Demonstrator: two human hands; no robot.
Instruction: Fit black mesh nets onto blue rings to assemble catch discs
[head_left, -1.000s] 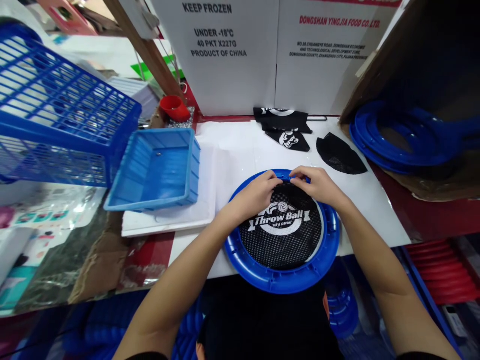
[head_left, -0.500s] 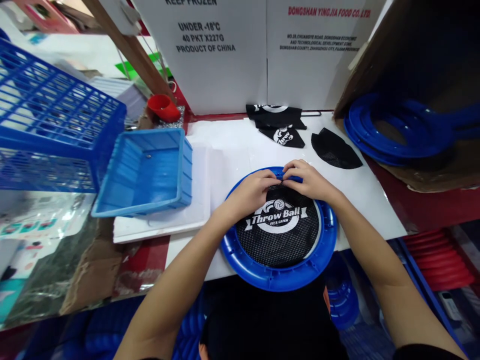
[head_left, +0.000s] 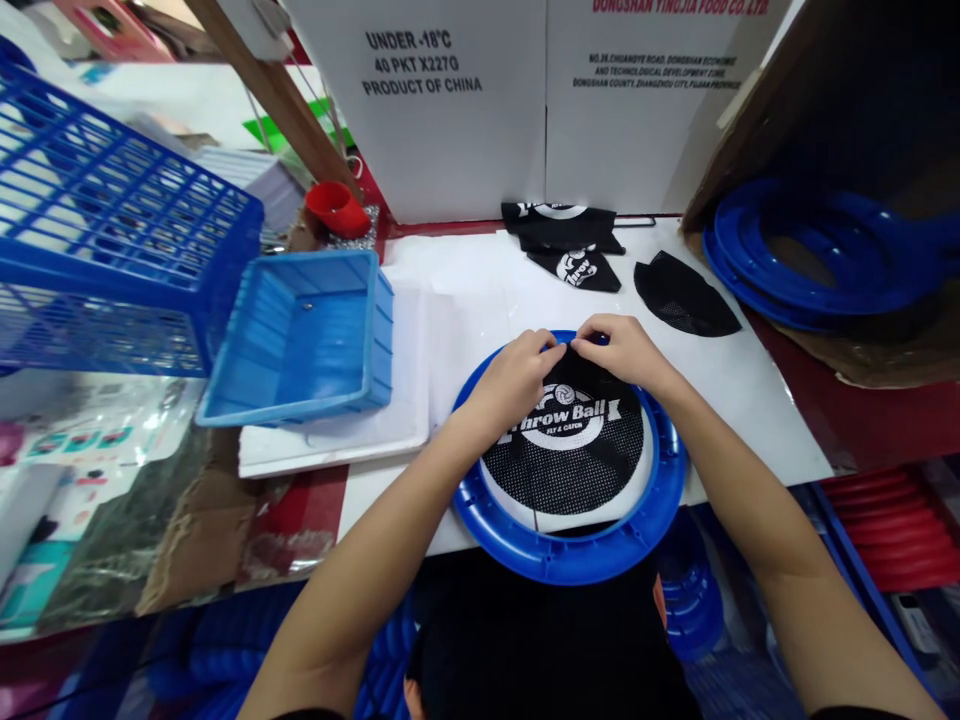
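Observation:
A blue plastic ring (head_left: 570,565) lies at the table's front edge, directly before me. Inside it is a round black mesh net (head_left: 562,480) with white "Throw Ball" print. My left hand (head_left: 517,375) pinches the net's far edge at the ring's far rim. Beside it, fingertips almost meeting, my right hand (head_left: 615,350) pinches the same edge. White tabletop shows between the net's near edge and the ring. Whether the net's far edge is fastened to the ring is hidden by my fingers.
A blue bin (head_left: 300,340) stands on a white foam board (head_left: 337,450) at the left, near a red cup (head_left: 337,208). Folded black nets (head_left: 574,268) and another mesh piece (head_left: 686,295) lie behind the ring. Blue rings (head_left: 817,250) fill a cardboard box at the right.
The net has shifted toward the ring's far rim, baring white tabletop along its near side. Both hands have moved slightly farther away, still pinching. The camera view has shifted a little.

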